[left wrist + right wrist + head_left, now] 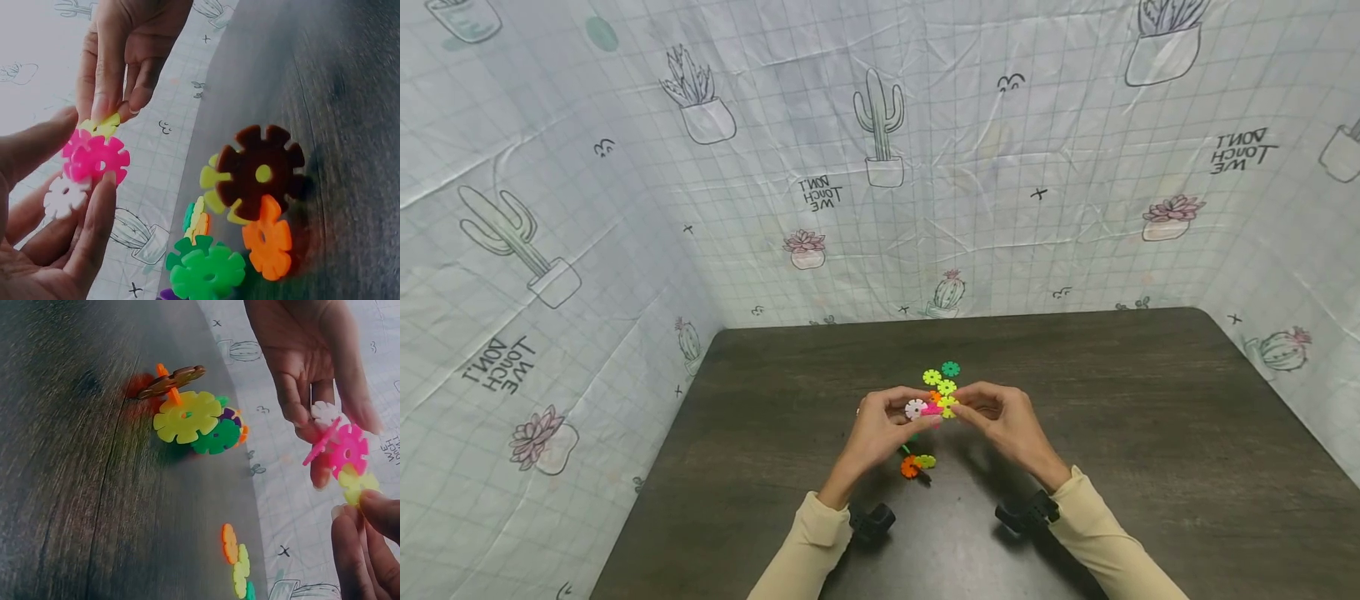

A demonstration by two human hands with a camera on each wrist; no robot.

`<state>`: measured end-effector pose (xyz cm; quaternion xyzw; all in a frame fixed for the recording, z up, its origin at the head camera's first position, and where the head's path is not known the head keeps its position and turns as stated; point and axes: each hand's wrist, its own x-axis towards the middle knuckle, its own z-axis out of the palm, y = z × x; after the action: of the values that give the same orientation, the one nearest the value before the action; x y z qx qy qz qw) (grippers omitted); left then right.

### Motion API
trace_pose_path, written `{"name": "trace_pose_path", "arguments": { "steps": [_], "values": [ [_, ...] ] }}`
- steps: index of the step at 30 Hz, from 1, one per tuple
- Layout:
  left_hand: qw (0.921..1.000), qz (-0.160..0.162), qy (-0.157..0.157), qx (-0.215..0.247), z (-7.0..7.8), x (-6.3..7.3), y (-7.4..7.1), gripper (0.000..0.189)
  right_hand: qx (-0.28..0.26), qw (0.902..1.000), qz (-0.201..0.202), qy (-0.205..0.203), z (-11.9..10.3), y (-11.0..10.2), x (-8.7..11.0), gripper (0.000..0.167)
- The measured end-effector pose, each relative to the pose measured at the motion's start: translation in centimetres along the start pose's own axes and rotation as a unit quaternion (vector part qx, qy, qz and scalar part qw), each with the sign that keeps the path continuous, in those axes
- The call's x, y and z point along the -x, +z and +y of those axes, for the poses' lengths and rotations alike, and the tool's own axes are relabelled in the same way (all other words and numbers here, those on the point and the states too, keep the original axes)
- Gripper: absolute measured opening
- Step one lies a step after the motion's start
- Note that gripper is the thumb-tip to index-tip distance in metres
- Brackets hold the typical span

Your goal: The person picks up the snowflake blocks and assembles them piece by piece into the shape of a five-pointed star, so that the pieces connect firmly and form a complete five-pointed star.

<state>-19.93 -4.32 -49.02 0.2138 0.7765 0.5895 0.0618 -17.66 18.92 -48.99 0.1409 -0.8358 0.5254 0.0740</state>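
Observation:
My left hand point(883, 429) grips a small cluster of flower-shaped plastic discs: two pink discs point(112, 153) set at an angle to each other, with a white disc point(65, 203) joined beside them. My right hand point(1007, 421) pinches a yellow disc point(355, 485) between thumb and fingertips. The yellow disc meets a pink one at its edge; how deep the slots interlock cannot be told. Both hands are raised above the table, close together, and the cluster lies between them.
Near me on the dark wooden table point(760, 467) stands a joined group with a brown disc point(244, 162), an orange disc point(269, 240) and green discs point(209, 265). Beyond the hands lie yellow discs point(932, 377) and a teal disc point(951, 368). A printed cloth point(970, 233) surrounds the table.

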Motion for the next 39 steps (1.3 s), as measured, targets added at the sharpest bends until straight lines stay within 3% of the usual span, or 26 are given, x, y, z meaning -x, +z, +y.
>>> {"name": "trace_pose_path", "arguments": {
  "steps": [10,14,18,22,30,39],
  "values": [
    [0.9989,0.028,0.003,-0.038,-0.1,0.0,-1.2,0.033,-0.032,0.9992,-0.022,0.0,-0.5,0.4,-0.4,0.021],
    [0.9974,0.059,-0.007,-0.041,-0.3,-0.1,-2.2,0.028,0.004,0.9991,-0.041,0.004,-0.4,1.1,-0.3,0.019],
    [0.9958,0.085,-0.008,-0.033,-0.3,-0.2,-3.1,0.028,0.063,0.9944,-0.085,-0.007,0.0,2.2,0.1,0.016],
    [0.9944,0.102,-0.016,-0.021,-0.4,-0.3,-3.6,0.029,0.079,0.9886,-0.127,-0.014,0.2,3.4,0.4,0.014],
    [0.9915,0.119,-0.04,-0.036,-0.6,-0.5,-3.7,0.033,0.106,0.9797,-0.169,-0.023,0.1,5.1,1.0,0.029],
    [0.9913,0.118,-0.043,-0.039,-0.8,-0.6,-3.8,0.031,0.108,0.9725,-0.2,-0.051,0.0,5.2,1.2,0.024]
  ]
}}
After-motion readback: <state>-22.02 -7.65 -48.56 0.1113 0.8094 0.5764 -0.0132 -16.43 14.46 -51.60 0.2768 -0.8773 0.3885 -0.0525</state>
